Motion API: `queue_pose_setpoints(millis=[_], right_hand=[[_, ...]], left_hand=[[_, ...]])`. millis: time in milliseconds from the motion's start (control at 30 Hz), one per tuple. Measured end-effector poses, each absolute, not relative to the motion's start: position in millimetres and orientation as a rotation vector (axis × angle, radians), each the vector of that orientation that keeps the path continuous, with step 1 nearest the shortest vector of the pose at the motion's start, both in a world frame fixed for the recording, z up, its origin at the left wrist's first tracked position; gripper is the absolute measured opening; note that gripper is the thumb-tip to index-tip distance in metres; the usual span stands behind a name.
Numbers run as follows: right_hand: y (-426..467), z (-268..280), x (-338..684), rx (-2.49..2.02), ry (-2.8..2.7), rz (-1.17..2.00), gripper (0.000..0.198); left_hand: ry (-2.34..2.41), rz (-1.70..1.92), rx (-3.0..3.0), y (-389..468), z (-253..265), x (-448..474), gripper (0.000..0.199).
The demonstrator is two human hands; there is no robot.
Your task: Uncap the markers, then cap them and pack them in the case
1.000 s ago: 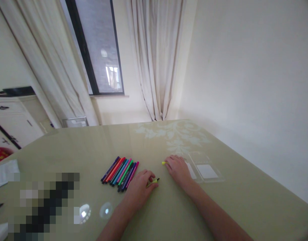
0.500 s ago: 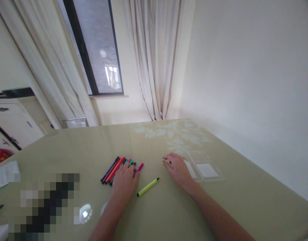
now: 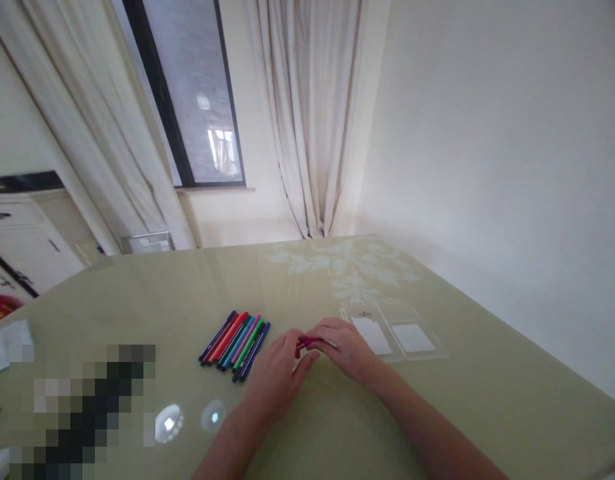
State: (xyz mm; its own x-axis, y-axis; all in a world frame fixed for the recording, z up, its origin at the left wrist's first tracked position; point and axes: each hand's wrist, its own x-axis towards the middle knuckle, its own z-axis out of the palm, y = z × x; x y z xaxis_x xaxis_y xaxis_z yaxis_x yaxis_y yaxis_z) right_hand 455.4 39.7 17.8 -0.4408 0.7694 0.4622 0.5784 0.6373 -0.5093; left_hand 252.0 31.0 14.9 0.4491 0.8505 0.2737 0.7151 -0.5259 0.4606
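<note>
My left hand (image 3: pixel 276 373) and my right hand (image 3: pixel 341 345) meet over the middle of the table. Between their fingertips is a magenta marker (image 3: pixel 306 343), mostly covered by the fingers, and both hands are closed on it. The left thumb sticks out below the marker. Just left of my left hand lies a slanted row of several capped markers (image 3: pixel 236 343) in dark blue, red, orange, teal, pink and green. The yellow-green marker is hidden, and I cannot tell whether it lies beneath the hands.
A clear plastic case (image 3: pixel 412 339) with white panels lies opened flat beside my right wrist. Two round light reflections show on the glossy green tabletop (image 3: pixel 152 293). Papers (image 3: pixel 10 347) rest at the left edge. A window (image 3: pixel 192 93) and curtains (image 3: pixel 312 120) stand beyond.
My left hand has moved right, off the row of markers, bringing the magenta marker to my right hand. My right hand has shifted slightly left and down. The yellow-green marker has gone out of sight.
</note>
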Motion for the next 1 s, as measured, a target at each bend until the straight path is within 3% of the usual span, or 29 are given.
queue_pose_setpoints(millis=[133, 333, 533, 767, 1000], right_hand=[[37.8, 19.2, 455.1, -1.037, -2.166, 0.342, 0.031], [41.1, 28.7, 463.8, -1.205, -1.897, 0.314, 0.025], [56.9, 15.9, 480.4, -1.481, -1.877, 0.208, 0.023], [56.2, 13.9, 478.7, -1.669, -2.179, 0.226, 0.011], [57.6, 8.5, 478.9, -1.682, -2.13, 0.259, 0.014]], left_hand=[[1.575, 0.473, 2.348, 32.0, 21.7, 252.0, 0.033], [1.715, 0.505, 2.264, 40.7, 18.3, 243.6, 0.047], [1.599, 0.541, 2.349, 45.8, -0.3, 239.4, 0.034], [1.305, 0.4, 2.222, 44.9, 18.2, 227.0, 0.024], [1.177, 0.399, 2.205, 39.5, 20.9, 232.7, 0.016]])
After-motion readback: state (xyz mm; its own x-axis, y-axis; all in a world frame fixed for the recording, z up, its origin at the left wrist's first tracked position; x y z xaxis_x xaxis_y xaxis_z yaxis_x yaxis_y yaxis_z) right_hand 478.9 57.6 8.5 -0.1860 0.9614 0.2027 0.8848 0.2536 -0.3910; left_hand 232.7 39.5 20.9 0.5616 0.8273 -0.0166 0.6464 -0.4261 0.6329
